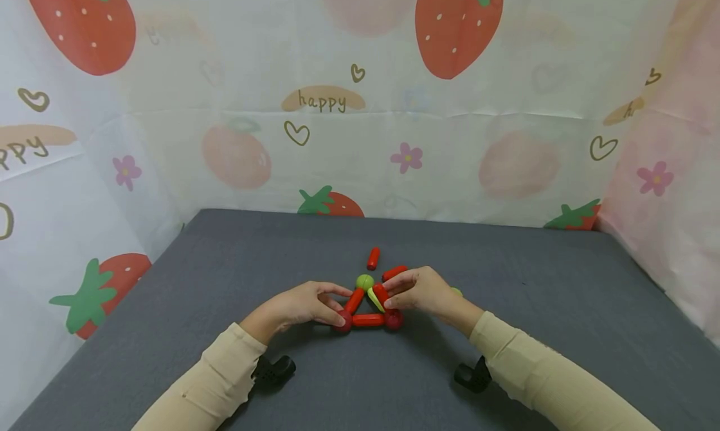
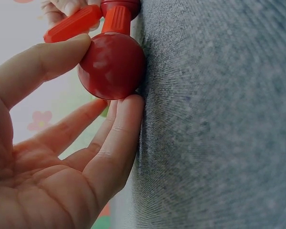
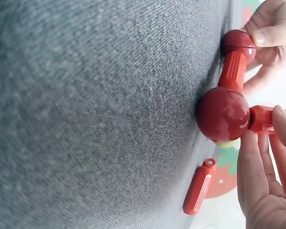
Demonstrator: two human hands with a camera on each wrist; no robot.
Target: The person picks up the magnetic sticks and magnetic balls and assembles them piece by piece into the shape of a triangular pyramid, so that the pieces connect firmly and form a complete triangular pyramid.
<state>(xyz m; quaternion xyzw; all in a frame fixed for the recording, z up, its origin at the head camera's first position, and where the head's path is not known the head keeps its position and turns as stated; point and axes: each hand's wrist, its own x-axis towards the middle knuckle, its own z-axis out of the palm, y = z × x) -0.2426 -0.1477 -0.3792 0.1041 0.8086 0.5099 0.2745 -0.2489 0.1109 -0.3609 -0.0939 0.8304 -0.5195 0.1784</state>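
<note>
Head: my left hand (image 1: 306,303) pinches a red ball (image 1: 344,321), seven o'clock from the green ball (image 1: 365,282); my right hand (image 1: 417,291) pinches a red rod (image 1: 381,292) at four. Left wrist: thumb (image 2: 69,55) at ten, fingertip (image 2: 132,104) at five. Right wrist: rod meets second ball (image 3: 222,114) at three; joining, I judge, needs steady pressure.

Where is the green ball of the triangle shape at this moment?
In the head view, the green ball is between the left hand and the right hand, at the far end of the red stick nearest the left hand.
</note>
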